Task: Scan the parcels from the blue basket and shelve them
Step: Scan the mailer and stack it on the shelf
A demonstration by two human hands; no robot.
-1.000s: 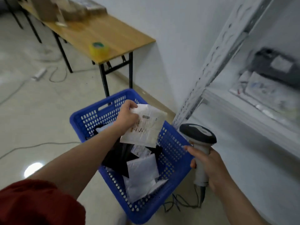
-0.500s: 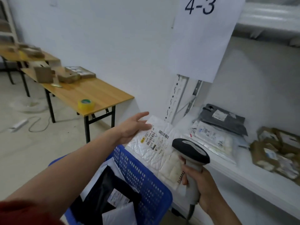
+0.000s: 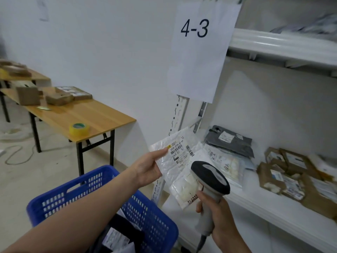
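Observation:
My left hand (image 3: 145, 168) pinches the left edge of a white padded parcel (image 3: 178, 154), its barcode label facing up, at the left front corner of the white shelf (image 3: 264, 209). My right hand (image 3: 220, 220) grips the handle of a grey and black barcode scanner (image 3: 211, 178), whose head sits just right of and below the label. A second pale padded parcel (image 3: 184, 190) shows under the held one, partly behind the scanner. The blue basket (image 3: 91, 187) is at the lower left, with a black parcel (image 3: 124, 229) and white ones inside.
On the shelf lie a grey bag (image 3: 229, 141), a clear bag (image 3: 226, 163) and several brown cardboard parcels (image 3: 291, 176). A paper sign reading 4-3 (image 3: 197, 52) hangs on the shelf post. A wooden table (image 3: 87, 115) with a yellow tape roll (image 3: 79, 129) stands left.
My left hand carried the white parcel from above the basket up to the shelf corner and now pinches its edge. The scanner rose alongside it.

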